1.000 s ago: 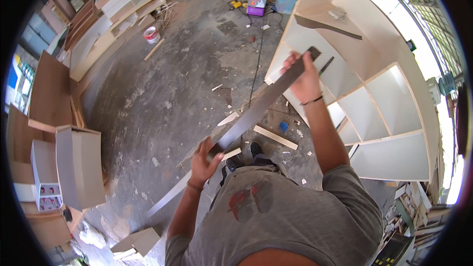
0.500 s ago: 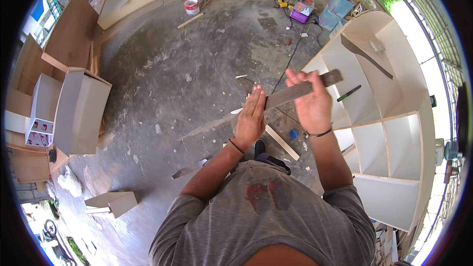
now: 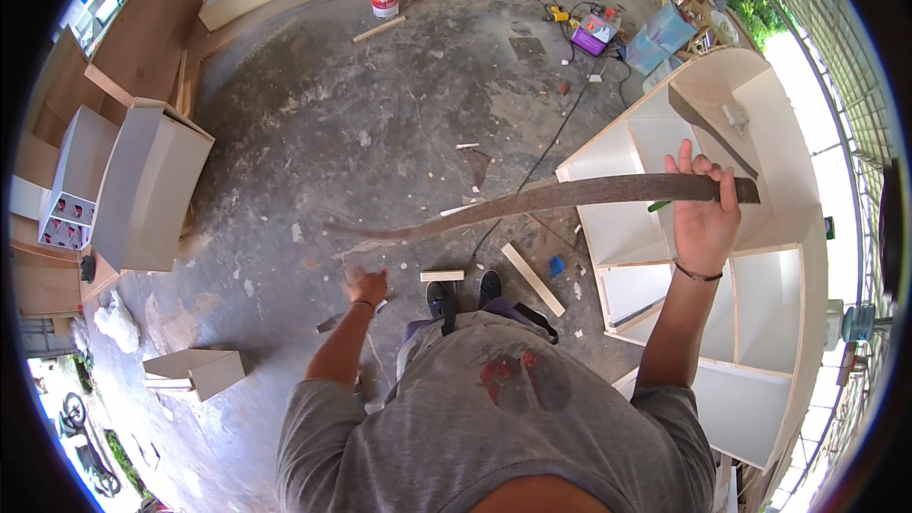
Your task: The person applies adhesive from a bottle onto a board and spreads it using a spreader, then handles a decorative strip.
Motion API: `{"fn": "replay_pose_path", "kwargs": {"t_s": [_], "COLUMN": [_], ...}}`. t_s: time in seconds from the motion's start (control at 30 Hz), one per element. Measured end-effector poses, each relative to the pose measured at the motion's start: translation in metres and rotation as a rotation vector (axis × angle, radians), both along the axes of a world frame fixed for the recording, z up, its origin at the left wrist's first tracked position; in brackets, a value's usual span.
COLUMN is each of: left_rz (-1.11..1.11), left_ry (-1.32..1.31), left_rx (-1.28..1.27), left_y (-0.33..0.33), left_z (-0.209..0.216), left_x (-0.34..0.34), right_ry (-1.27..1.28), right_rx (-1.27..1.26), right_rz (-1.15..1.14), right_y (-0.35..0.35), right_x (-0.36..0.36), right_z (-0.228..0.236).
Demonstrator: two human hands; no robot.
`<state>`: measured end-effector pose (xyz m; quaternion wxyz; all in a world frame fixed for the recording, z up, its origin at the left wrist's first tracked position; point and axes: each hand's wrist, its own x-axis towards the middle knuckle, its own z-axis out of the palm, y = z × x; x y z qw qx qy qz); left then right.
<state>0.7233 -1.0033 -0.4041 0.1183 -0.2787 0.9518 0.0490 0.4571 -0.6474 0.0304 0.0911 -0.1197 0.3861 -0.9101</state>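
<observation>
A long, thin dark brown wood-grain strip (image 3: 570, 193), like edge banding, stretches across the middle of the view. Its far-left end sags and tapers out over the floor. My right hand (image 3: 708, 214) grips it near the right end, thumb in front and fingers behind. My left hand (image 3: 366, 285) is low on the left, off the strip, with its fingers apart and nothing seen in them. Beyond my right hand stands a white cabinet (image 3: 622, 171) with open compartments. A similar dark strip (image 3: 712, 133) lies in it, and a green-and-black tool (image 3: 658, 206) shows partly behind the held strip.
Wood pieces (image 3: 532, 278) and a blue scrap (image 3: 557, 266) lie near my feet. A black cable (image 3: 546, 152) crosses the floor. Brown panels and boxes (image 3: 152, 190) stand left; a paint bucket (image 3: 385, 2) and purple box (image 3: 596, 30) are farther off.
My left hand has left the strip and dropped to the lower left. My right hand has moved right with the strip, which is now stretched out long across the view.
</observation>
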Motion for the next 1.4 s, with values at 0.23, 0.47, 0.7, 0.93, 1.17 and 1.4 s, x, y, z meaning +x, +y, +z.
{"fn": "replay_pose_path", "kwargs": {"t_s": [0.23, 0.47, 0.7, 0.93, 1.17, 1.4], "left_rz": [0.462, 0.616, 0.538, 0.437, 0.210, -0.159], "left_ry": [0.421, 1.096, 0.713, 0.757, 0.656, 0.697], "left_rx": [1.795, 2.178, 1.998, 1.843, 1.187, 0.721], "left_y": [0.060, 0.093, 0.035, 0.006, -0.002, 0.026], "left_z": [0.177, 0.252, 0.262, 0.263, 0.314, 0.331], "left_x": [-0.095, -0.191, -0.171, -0.176, -0.155, -0.074], "right_ry": [0.109, 0.182, 0.944, 0.079, 1.286, 1.693], "right_rx": [-0.289, 0.531, 1.250, 0.740, 1.100, 0.959], "right_rz": [0.004, -0.075, 0.539, 0.589, 0.008, 0.027], "right_y": [-0.038, -0.086, -0.065, -0.107, -0.158, -0.200], "right_x": [0.018, 0.121, 0.113, 0.073, 0.052, 0.055], "right_z": [-0.055, -0.135, -0.145, -0.153, -0.136, -0.132]}}
